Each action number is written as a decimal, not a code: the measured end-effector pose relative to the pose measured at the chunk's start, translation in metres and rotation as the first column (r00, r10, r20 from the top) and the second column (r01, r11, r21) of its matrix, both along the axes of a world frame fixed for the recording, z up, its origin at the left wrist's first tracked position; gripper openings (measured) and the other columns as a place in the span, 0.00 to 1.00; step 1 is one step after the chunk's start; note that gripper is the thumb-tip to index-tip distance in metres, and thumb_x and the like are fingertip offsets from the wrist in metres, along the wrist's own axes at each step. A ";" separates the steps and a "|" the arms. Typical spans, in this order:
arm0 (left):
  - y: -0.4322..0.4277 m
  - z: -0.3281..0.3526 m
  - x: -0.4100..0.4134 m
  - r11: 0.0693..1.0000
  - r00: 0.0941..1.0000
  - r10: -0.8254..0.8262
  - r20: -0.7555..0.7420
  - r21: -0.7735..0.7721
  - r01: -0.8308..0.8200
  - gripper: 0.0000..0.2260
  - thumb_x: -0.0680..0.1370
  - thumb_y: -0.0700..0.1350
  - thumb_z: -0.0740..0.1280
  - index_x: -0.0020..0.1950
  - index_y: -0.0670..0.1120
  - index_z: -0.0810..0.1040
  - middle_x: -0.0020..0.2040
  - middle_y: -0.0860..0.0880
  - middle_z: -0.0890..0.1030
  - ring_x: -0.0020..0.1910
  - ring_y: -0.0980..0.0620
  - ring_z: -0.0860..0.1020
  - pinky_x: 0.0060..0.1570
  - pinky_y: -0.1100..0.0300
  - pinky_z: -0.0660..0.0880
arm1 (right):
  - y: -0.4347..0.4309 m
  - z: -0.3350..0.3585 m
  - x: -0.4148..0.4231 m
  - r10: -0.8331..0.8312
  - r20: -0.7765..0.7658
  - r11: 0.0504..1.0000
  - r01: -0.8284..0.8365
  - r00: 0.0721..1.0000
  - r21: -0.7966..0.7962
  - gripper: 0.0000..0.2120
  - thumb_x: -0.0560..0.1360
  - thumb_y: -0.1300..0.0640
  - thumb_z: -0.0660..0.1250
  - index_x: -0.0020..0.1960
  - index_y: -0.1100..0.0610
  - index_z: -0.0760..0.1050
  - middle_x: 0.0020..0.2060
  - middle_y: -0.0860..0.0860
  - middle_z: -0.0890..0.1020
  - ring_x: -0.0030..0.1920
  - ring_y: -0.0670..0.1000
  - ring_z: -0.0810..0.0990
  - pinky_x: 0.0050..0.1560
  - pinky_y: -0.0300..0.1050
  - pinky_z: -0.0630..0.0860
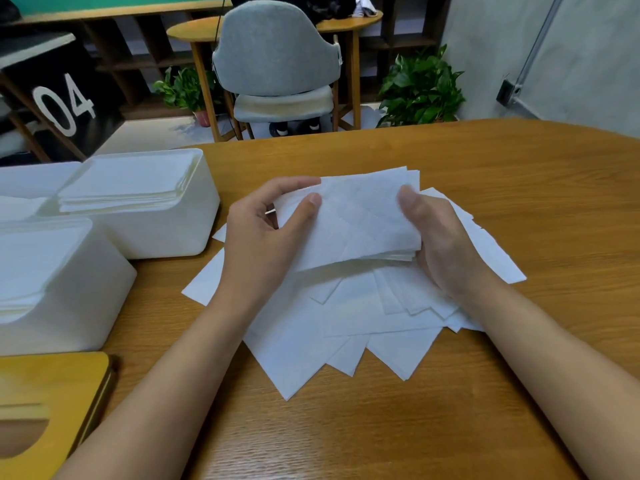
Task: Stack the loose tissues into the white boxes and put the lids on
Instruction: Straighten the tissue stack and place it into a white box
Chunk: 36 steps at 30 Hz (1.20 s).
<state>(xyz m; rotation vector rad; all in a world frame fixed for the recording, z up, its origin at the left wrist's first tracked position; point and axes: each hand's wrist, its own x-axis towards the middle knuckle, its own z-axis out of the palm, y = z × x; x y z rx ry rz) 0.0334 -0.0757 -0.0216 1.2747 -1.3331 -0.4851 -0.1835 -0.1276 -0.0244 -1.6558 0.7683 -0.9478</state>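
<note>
left hand (pixel 263 233), right hand (pixel 440 237), both gripping tissue stack (pixel 360 223)

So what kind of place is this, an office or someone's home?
Likely an office or shared workroom: a wooden table, a grey chair beyond it, potted plants and a black panel marked 04.

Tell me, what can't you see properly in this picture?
- Head view: the near white box is cut off by the left edge.
- The wooden lid is cut by the bottom-left corner and blurred.
- The pile of loose tissues is partly hidden by the held stack, left hand and right hand.
</note>
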 end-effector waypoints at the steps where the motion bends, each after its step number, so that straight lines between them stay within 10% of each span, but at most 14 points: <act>1: 0.000 0.000 0.000 1.000 1.000 0.007 0.005 0.000 -0.007 0.08 0.82 0.46 0.72 0.60 0.52 0.85 0.54 0.60 0.84 0.53 0.55 0.82 0.42 0.59 0.80 | 0.000 -0.001 0.000 -0.035 0.002 0.999 0.035 0.999 -0.029 0.30 0.79 0.38 0.70 0.56 0.67 0.80 0.54 0.65 0.84 0.56 0.68 0.83 0.56 0.64 0.81; 3: 0.000 -0.001 -0.001 1.000 1.000 0.017 -0.005 -0.007 -0.017 0.09 0.81 0.46 0.74 0.62 0.51 0.84 0.49 0.60 0.83 0.46 0.58 0.81 0.38 0.62 0.76 | 0.005 0.001 0.002 -0.063 -0.005 0.996 0.062 0.998 -0.060 0.08 0.81 0.53 0.71 0.59 0.51 0.82 0.55 0.46 0.87 0.56 0.48 0.86 0.52 0.42 0.81; 8: 0.001 -0.002 -0.003 1.000 0.998 0.027 0.060 -0.015 -0.026 0.11 0.81 0.48 0.74 0.63 0.53 0.83 0.44 0.51 0.81 0.37 0.55 0.72 0.34 0.61 0.69 | 0.008 0.004 0.004 -0.040 0.018 0.993 0.042 0.999 -0.108 0.25 0.82 0.62 0.69 0.76 0.47 0.71 0.63 0.38 0.81 0.62 0.45 0.82 0.57 0.42 0.80; 13: 0.000 -0.005 -0.004 0.996 0.994 0.082 0.077 -0.040 -0.079 0.12 0.80 0.50 0.75 0.63 0.53 0.82 0.36 0.53 0.71 0.35 0.56 0.66 0.34 0.61 0.64 | 0.005 0.002 0.004 -0.076 -0.019 0.982 0.071 0.997 -0.173 0.35 0.82 0.60 0.70 0.82 0.42 0.58 0.79 0.37 0.64 0.78 0.48 0.67 0.75 0.62 0.70; 19: -0.001 -0.007 -0.008 0.994 0.994 0.110 0.022 0.001 -0.110 0.08 0.81 0.50 0.74 0.59 0.55 0.83 0.37 0.61 0.74 0.36 0.59 0.68 0.36 0.66 0.64 | 0.006 0.004 0.005 -0.077 -0.012 0.978 0.073 0.997 -0.193 0.36 0.83 0.59 0.69 0.83 0.42 0.56 0.79 0.35 0.61 0.77 0.41 0.65 0.76 0.54 0.70; 30: -0.001 -0.006 -0.010 0.964 0.984 -0.062 -0.169 0.244 0.102 0.26 0.79 0.55 0.74 0.75 0.62 0.68 0.67 0.57 0.76 0.62 0.67 0.76 0.55 0.67 0.79 | 0.001 0.004 0.005 -0.109 0.178 0.990 0.123 0.978 -0.068 0.39 0.82 0.65 0.69 0.82 0.43 0.51 0.77 0.46 0.67 0.72 0.47 0.75 0.70 0.53 0.77; 33: 0.000 -0.007 -0.008 0.981 0.991 -0.036 -0.128 0.184 0.059 0.26 0.80 0.50 0.74 0.75 0.60 0.68 0.67 0.54 0.77 0.64 0.59 0.77 0.53 0.68 0.78 | -0.001 0.004 0.004 -0.087 0.035 0.985 0.091 0.996 -0.147 0.37 0.80 0.60 0.72 0.81 0.43 0.57 0.75 0.33 0.65 0.73 0.32 0.67 0.72 0.36 0.69; 36: -0.002 -0.009 -0.006 0.989 0.996 -0.049 -0.075 0.135 0.059 0.25 0.81 0.46 0.73 0.76 0.57 0.68 0.68 0.54 0.76 0.64 0.62 0.75 0.54 0.68 0.77 | 0.000 0.002 0.003 -0.017 -0.037 0.996 0.014 0.999 -0.087 0.22 0.81 0.61 0.71 0.72 0.46 0.77 0.68 0.38 0.79 0.69 0.42 0.76 0.71 0.49 0.75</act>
